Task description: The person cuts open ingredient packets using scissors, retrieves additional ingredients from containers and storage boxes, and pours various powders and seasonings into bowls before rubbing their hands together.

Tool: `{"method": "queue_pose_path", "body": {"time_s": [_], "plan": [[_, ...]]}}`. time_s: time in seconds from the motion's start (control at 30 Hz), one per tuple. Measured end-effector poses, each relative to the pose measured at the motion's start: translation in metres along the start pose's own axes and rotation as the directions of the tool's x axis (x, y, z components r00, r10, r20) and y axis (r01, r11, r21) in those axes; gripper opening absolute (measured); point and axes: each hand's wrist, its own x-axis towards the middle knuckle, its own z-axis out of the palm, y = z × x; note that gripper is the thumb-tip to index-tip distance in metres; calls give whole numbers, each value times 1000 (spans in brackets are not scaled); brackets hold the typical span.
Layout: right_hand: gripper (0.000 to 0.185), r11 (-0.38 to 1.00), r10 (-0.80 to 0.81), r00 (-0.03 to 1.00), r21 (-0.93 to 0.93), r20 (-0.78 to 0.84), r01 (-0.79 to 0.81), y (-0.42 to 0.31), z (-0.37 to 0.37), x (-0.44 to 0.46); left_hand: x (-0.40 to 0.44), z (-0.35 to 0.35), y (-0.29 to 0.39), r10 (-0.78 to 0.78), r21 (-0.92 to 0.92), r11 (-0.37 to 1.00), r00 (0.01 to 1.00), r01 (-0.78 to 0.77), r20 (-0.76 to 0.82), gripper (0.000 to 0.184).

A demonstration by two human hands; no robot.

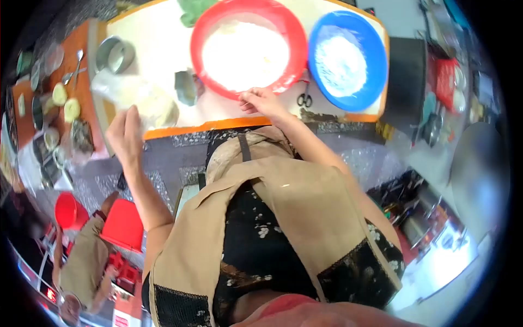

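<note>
A: What worries us most here?

B: The clear bag, at eight o'clock from the red basin. It lies by the near edge of the worktop, so a hard tug from our left hand could drag it over, or tear the film.

A: Are the left fingers gripping it?

B: They bend towards the thumb beside the bag, but the view is blurred and glary there; we can't tell if they pinch it.

A: And our right hand?

B: At the basin's six o'clock, by the rim, fingers drawn together; we can't tell whether anything is between them. Leaning on that rim could spill the white contents.

A: What stands in our way?

B: The blue basin at three o'clock, so close that one shove could jolt both. The scissors, between four and five, could nick our wrist. A grey container between bag and basin could get knocked; a metal tin sits at nine, green cloth at ten.
</note>
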Motion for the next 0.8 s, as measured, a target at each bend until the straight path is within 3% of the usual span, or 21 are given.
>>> {"method": "queue_pose_path", "body": {"time_s": [0.03,0.17,0.23,0.27,0.33,0.37,0.4,0.43,0.47,0.5,0.53,0.57,0.6,0.63,0.67,0.73,0.77,0.8], "plan": [[21,1000,-12,999,12,-32,12,4,-10,-2,-11,1,31,-9,-115,993,1000,13,30,28],[18,998,-53,998,-37,-40,52,16,-46,-8,-43,9,101,219,-121,970,974,-211,63,27],[20,992,-12,1000,128,1,11,15,-64,-17,-59,21,133,607,-151,786,795,-600,3,23],[28,937,9,988,344,156,-63,16,-97,-26,-80,41,157,637,-136,764,771,-631,4,23],[34,903,-30,989,429,144,-35,15,-136,-35,-111,72,179,387,-588,706,910,-395,-147,11],[41,862,-43,991,505,129,-28,16,-158,-41,-121,91,195,400,-581,703,903,-410,-154,11],[53,816,-275,953,556,131,159,32,-181,-35,-129,112,216,295,-722,640,952,-263,-85,12],[53,813,-282,948,560,145,157,40,-209,-33,-136,133,242,193,-831,546,981,-106,2,18],[58,760,-435,896,572,95,308,45,-244,-33,-143,156,271,103,-905,423,990,46,98,26],[65,678,-573,818,584,40,446,49,-275,-36,-158,189,322,-161,-896,435,987,90,21,22],[69,537,-569,794,828,213,162,27,-309,-66,-156,209,328,308,-954,22,906,299,291,18],[74,350,-597,715,920,363,-175,-5,-339,-106,-168,233,363,315,-926,-85,892,367,324,19],[78,301,-674,674,946,302,-122,-19,-360,-126,-173,255,379,441,-934,-33,843,356,306,23],[83,253,-746,622,965,239,-67,-33,-378,-142,-176,271,397,540,-890,23,743,456,395,28],[83,260,-752,613,963,244,-64,-52,-390,-161,-185,286,420,504,-848,-12,736,529,452,34],[91,390,-694,719,816,-45,427,-81,-406,-192,-198,316,467,490,-823,-87,744,561,455,39],[91,394,-700,713,813,-36,428,-84,-419,-195,-200,330,485,499,-821,-118,749,558,437,40],[97,257,-846,532,873,-4,415,-83,-434,-195,-201,341,504,500,-826,-121,752,551,429,40]]}}
